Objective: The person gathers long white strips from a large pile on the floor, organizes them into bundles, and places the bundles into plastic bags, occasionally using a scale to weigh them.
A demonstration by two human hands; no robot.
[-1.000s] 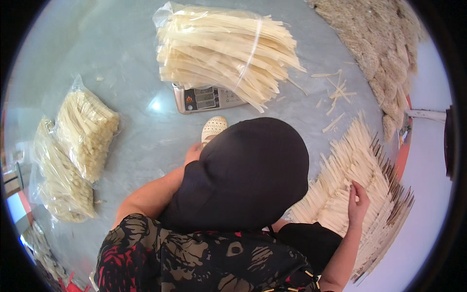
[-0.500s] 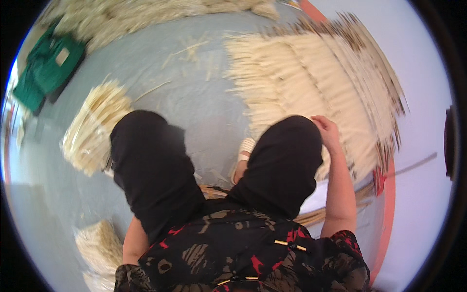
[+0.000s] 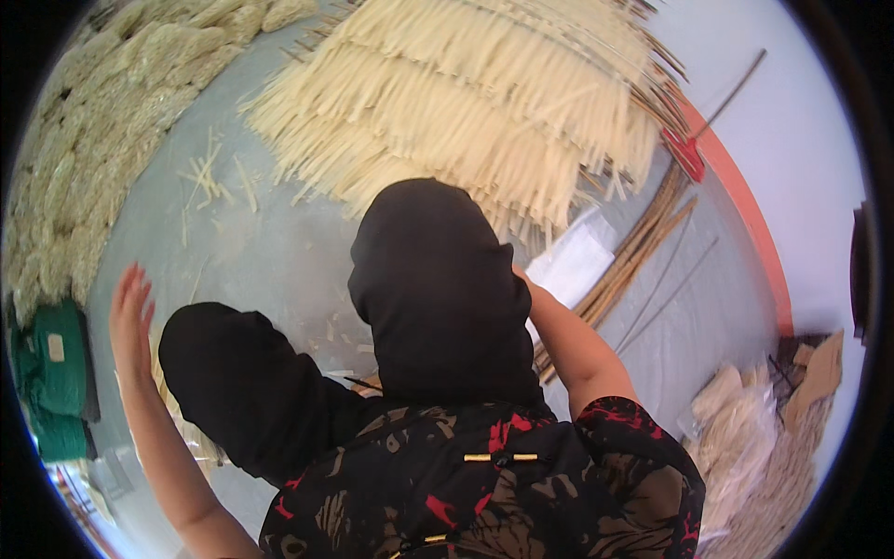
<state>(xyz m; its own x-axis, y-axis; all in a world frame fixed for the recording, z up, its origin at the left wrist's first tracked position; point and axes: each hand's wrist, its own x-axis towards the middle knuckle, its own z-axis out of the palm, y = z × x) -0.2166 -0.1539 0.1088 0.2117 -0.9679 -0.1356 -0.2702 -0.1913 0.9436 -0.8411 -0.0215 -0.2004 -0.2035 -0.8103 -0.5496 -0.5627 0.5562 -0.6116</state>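
Beyond my left knee, my left hand (image 3: 132, 307) is raised with its fingers stretched out and nothing in them. Just behind that hand, a bundle of pale strips (image 3: 166, 391) shows only in part past my black trouser leg. My right forearm reaches down along the outside of my right knee. Only a sliver of my right hand (image 3: 522, 276) shows; the knee hides its fingers. Ahead of the knee, long cream-coloured strips (image 3: 447, 112) lie in several overlapping rows, with brown sticks along their far right edge.
Wooden poles (image 3: 633, 252) lie right of my knee beside a white sheet (image 3: 573, 256) and a red tool head (image 3: 684, 154). Fibre heaps (image 3: 102, 121) stand far left, near a green bag (image 3: 56, 359). Plastic-wrapped fibre (image 3: 745, 419) lies at right. Loose strip scraps (image 3: 212, 177) dot the floor.
My view has turned right, so the rows of strips sit more ahead of me. My left hand, hidden by my left thigh before, is now raised beyond the knee. My right hand is now mostly hidden.
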